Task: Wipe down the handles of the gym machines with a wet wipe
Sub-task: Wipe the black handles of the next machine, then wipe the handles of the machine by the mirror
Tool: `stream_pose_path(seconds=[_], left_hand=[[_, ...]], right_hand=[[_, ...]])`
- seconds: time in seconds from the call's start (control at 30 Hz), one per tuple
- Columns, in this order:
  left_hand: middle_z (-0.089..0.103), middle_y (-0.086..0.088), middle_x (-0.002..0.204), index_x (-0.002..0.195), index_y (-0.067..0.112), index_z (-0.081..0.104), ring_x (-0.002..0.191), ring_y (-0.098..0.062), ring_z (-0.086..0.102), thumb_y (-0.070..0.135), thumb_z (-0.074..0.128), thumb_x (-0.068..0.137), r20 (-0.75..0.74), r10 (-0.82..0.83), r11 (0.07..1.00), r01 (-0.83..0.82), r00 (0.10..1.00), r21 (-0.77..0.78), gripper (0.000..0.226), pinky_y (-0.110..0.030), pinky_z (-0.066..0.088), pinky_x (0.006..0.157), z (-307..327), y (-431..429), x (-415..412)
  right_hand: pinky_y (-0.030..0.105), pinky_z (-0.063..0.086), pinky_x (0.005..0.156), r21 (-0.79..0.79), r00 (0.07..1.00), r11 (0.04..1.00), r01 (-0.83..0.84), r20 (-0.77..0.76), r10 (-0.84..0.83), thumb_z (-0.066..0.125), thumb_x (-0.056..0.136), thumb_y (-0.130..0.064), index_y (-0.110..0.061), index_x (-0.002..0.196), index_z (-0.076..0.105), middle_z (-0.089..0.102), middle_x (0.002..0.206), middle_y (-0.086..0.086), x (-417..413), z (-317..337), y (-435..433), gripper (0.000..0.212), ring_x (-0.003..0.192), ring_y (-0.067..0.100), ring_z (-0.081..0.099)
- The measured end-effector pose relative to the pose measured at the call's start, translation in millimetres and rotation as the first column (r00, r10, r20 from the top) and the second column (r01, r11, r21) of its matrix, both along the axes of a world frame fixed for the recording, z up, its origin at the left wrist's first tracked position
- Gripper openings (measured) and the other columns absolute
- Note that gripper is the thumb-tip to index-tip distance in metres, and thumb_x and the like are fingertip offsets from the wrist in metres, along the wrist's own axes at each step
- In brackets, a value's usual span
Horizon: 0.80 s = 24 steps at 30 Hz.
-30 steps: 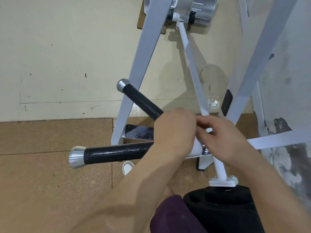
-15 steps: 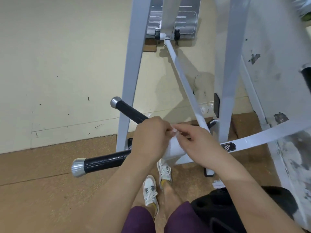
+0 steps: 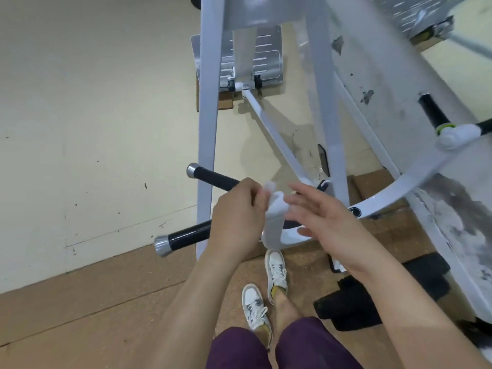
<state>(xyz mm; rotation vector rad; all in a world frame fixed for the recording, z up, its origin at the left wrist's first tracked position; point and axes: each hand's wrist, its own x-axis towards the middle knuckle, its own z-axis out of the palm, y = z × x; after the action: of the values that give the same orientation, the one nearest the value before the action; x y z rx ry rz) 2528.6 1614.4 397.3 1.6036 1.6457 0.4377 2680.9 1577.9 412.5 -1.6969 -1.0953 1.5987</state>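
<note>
My left hand [image 3: 235, 211] pinches the top of a white wet wipe [image 3: 274, 222], which hangs down in a folded strip in front of the machine. My right hand [image 3: 322, 222] is just to the right of the wipe with its fingers spread and relaxed, holding nothing. Behind my left hand run two black handles with silver end caps: the upper handle [image 3: 213, 177] and the lower handle [image 3: 186, 237]. Both point left from the white machine arm. A third black handle [image 3: 432, 113] shows at the far right, blurred.
The grey-white frame legs [image 3: 209, 129] of the gym machine stand close in front, with a metal footplate [image 3: 266, 62] above. A black pad [image 3: 354, 304] lies on the brown floor to the right of my white shoes [image 3: 277, 272]. A cream wall is on the left.
The view has tilted downward, showing my legs and shoes. My right hand has let go of the wipe and opened. My left hand now holds the wipe up, clear of the handles.
</note>
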Motion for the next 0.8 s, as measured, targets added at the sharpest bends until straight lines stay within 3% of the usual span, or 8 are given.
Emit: stream_pose_path(seconds=[0.03, 0.1, 0.2, 0.27, 0.43, 0.6, 0.7, 0.8], left_hand=[[0.065, 0.002, 0.070, 0.080, 0.020, 0.061, 0.066, -0.016, 0.062, 0.040, 0.053, 0.093, 0.216, 0.062, 0.995, -0.043, 0.974, -0.091, 0.025, -0.035, 0.049, 0.062, 14, -10, 8], [0.064, 0.003, 0.064, 0.079, 0.019, 0.066, 0.056, -0.012, 0.056, 0.038, 0.062, 0.088, 0.427, 0.178, 0.963, -0.068, 0.886, -0.260, 0.022, -0.030, 0.048, 0.057, 32, -29, 23], [0.056, 0.003, 0.061, 0.082, 0.016, 0.068, 0.048, -0.008, 0.043, 0.036, 0.069, 0.083, 0.549, 0.338, 0.885, -0.061, 0.765, -0.461, 0.020, -0.017, 0.036, 0.046, 48, -46, 45], [0.052, 0.004, 0.058, 0.083, 0.016, 0.069, 0.045, -0.007, 0.040, 0.036, 0.073, 0.077, 0.599, 0.341, 0.851, 0.033, 0.725, -0.524, 0.021, -0.015, 0.033, 0.042, 54, -52, 58], [0.047, 0.001, 0.058, 0.081, 0.016, 0.071, 0.049, -0.011, 0.036, 0.038, 0.077, 0.075, 0.559, 0.019, 0.893, 0.238, 0.829, -0.383, 0.024, -0.024, 0.028, 0.051, 67, -57, 104], [0.047, -0.006, 0.064, 0.067, 0.006, 0.057, 0.059, -0.018, 0.039, 0.043, 0.073, 0.075, 0.553, -0.108, 0.936, 0.273, 0.826, -0.224, 0.042, -0.029, 0.034, 0.057, 82, -63, 168], [0.061, -0.006, 0.068, 0.059, 0.010, 0.050, 0.066, -0.014, 0.054, 0.026, 0.077, 0.073, 0.574, -0.204, 0.915, 0.363, 0.793, -0.176, 0.034, -0.028, 0.043, 0.066, 88, -66, 207], [0.066, -0.012, 0.076, 0.059, 0.014, 0.049, 0.064, -0.014, 0.058, 0.014, 0.078, 0.070, 0.576, -0.255, 0.909, 0.395, 0.777, -0.131, 0.031, -0.027, 0.044, 0.062, 91, -64, 239]], right_hand=[[0.031, 0.051, 0.085, -0.044, 0.984, 0.996, 0.072, -0.158, -0.078, 0.056, 0.093, -0.022, -0.030, 0.128, 0.056, 0.066, 0.116, -0.005, 2, 13, -9, 0.035, 0.102, 0.010, 0.064], [0.028, 0.052, 0.073, -0.019, 0.963, 0.985, 0.173, -0.205, -0.174, 0.061, 0.090, -0.020, -0.021, 0.114, 0.068, 0.072, 0.097, 0.004, 8, 30, -23, 0.025, 0.085, 0.014, 0.067], [0.026, 0.048, 0.065, 0.024, 0.914, 0.921, 0.389, -0.131, -0.383, 0.068, 0.084, -0.011, -0.013, 0.097, 0.074, 0.072, 0.074, 0.000, 25, 44, -39, 0.015, 0.068, 0.008, 0.064], [0.027, 0.049, 0.062, 0.029, 0.871, 0.876, 0.481, -0.130, -0.474, 0.067, 0.084, -0.009, -0.011, 0.095, 0.073, 0.072, 0.070, 0.000, 41, 52, -49, 0.012, 0.067, 0.010, 0.063], [0.024, 0.049, 0.052, -0.011, 0.740, 0.762, 0.647, -0.229, -0.632, 0.054, 0.094, -0.010, -0.012, 0.093, 0.064, 0.073, 0.082, 0.007, 88, 63, -72, 0.010, 0.076, 0.018, 0.065], [0.019, 0.046, 0.044, -0.217, 0.407, 0.573, 0.791, -0.513, -0.756, 0.051, 0.095, -0.010, -0.009, 0.101, 0.061, 0.067, 0.099, 0.014, 158, 70, -87, 0.012, 0.078, 0.018, 0.061], [0.019, 0.044, 0.042, -0.248, 0.352, 0.569, 0.784, -0.577, -0.737, 0.049, 0.096, -0.011, -0.007, 0.103, 0.060, 0.062, 0.096, 0.016, 197, 72, -92, 0.014, 0.075, 0.020, 0.058], [0.018, 0.046, 0.042, -0.187, 0.331, 0.500, 0.845, -0.551, -0.766, 0.056, 0.091, -0.010, -0.007, 0.093, 0.060, 0.065, 0.082, 0.009, 229, 71, -92, 0.005, 0.061, 0.014, 0.058]])
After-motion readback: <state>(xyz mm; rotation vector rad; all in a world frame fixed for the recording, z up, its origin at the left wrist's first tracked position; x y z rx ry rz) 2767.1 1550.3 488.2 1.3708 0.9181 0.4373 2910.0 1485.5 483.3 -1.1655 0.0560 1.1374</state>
